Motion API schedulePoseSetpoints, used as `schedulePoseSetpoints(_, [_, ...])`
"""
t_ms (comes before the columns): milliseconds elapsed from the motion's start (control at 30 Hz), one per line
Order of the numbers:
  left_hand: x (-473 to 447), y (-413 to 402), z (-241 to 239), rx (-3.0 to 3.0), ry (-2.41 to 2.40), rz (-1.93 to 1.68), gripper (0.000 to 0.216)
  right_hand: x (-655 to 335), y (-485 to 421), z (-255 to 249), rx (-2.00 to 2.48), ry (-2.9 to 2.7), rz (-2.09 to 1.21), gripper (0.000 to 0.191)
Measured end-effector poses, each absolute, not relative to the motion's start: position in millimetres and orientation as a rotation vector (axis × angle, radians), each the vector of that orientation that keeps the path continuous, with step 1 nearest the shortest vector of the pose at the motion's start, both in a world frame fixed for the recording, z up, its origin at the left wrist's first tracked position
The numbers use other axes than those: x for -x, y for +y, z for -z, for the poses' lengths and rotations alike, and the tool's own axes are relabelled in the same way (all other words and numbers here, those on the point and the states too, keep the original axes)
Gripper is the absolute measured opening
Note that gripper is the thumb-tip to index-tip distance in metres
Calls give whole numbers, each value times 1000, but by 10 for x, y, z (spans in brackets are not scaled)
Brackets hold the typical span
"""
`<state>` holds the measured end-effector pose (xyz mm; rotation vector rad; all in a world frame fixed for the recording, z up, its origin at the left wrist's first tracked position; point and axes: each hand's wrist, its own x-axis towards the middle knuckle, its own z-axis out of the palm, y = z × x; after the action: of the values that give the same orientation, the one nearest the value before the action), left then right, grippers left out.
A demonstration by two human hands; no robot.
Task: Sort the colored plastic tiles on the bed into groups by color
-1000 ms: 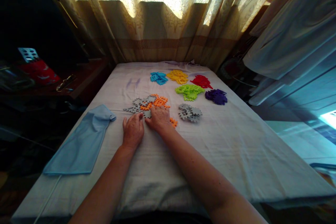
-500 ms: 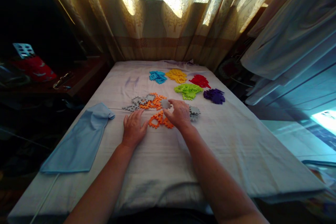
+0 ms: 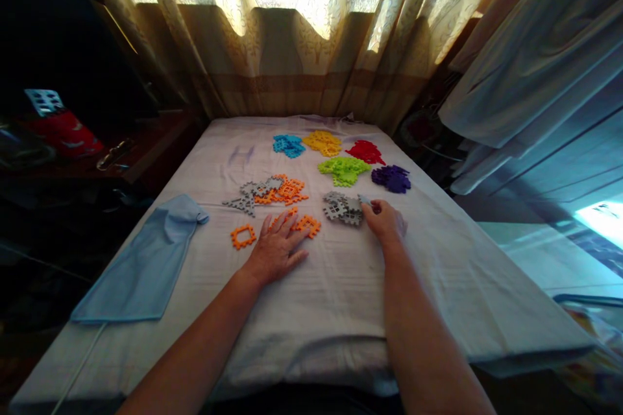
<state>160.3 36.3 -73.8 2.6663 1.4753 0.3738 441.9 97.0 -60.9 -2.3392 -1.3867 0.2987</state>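
Note:
My left hand (image 3: 276,248) lies with fingers spread over orange interlocking pieces (image 3: 308,225), partly covering them. A square orange frame piece (image 3: 243,236) rests to its left. My right hand (image 3: 387,220) pinches a grey interlocking piece (image 3: 363,200) at the right edge of a small grey pile (image 3: 342,208). Beyond my left hand, more grey pieces (image 3: 242,203) lie beside and partly over a heap of orange pieces (image 3: 287,189).
Farther back lie piles of blue (image 3: 289,146), yellow (image 3: 323,142), red (image 3: 366,152), lime green (image 3: 343,170) and dark purple pieces (image 3: 391,178). A light blue cloth (image 3: 139,262) with a cord lies at the left. Curtains (image 3: 292,71) hang behind the cloth-covered table (image 3: 331,311).
My right hand has moved right with a grey piece, from the orange pieces to the grey pile. My left hand has moved right onto orange pieces; a square orange frame now lies left of it.

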Motion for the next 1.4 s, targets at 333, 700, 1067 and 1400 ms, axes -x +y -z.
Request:
schedulePoseSetpoints(333, [-1612,420,753,-2521,1629,-286,55,-4377,954,611,2310,-1404,-268,44])
schedulePoseSetpoints(700, [-1834,517,674,-2565,1776,-513,28,-4423,1033,758,2189,-1287,-206,32])
schedulePoseSetpoints(1067, [-1463,638,678,-2433,2017,-594,33,-4485,1113,850,2043,-1169,-209,30])
schedulePoseSetpoints(1400, [-908,842,468,-2115,2446,-254,46,-4478,1097,824,2060,-1178,-241,32])
